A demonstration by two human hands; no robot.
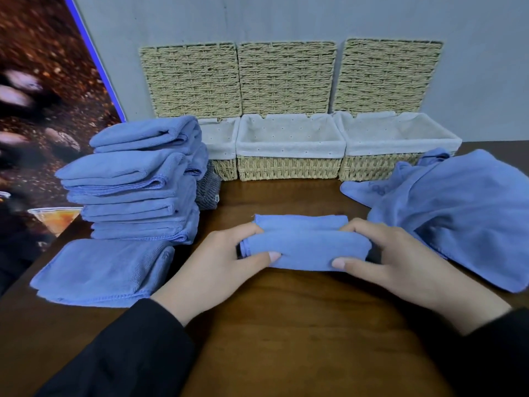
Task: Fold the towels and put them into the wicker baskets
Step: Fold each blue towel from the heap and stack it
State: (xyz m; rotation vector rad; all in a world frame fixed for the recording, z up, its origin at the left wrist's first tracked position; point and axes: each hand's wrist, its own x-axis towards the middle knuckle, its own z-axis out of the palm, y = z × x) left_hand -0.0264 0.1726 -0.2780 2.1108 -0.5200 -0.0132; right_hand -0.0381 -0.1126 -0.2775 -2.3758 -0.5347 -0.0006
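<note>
Dark wooden table [286, 325] under everything. At the back edge, three wicker baskets [290, 151] in a row, cloth-lined, woven lids [286, 77] upright against the grey wall. Right side: heap of loose blue towels [463, 210], unfolded. Left side: tall stack of folded towels [137, 181], partly hiding the left basket, one more folded flat [103, 270] just in front. Centre front: small folded blue towel [305, 247] on the table, gripped at its ends by left hand [217, 267] and right hand [395, 262], thumbs on top, fingers curled around.

Folded towel [305, 243] mid-table, towel stack [137, 179] left, loose towels [458, 213] right, three baskets [290, 151] behind.
</note>
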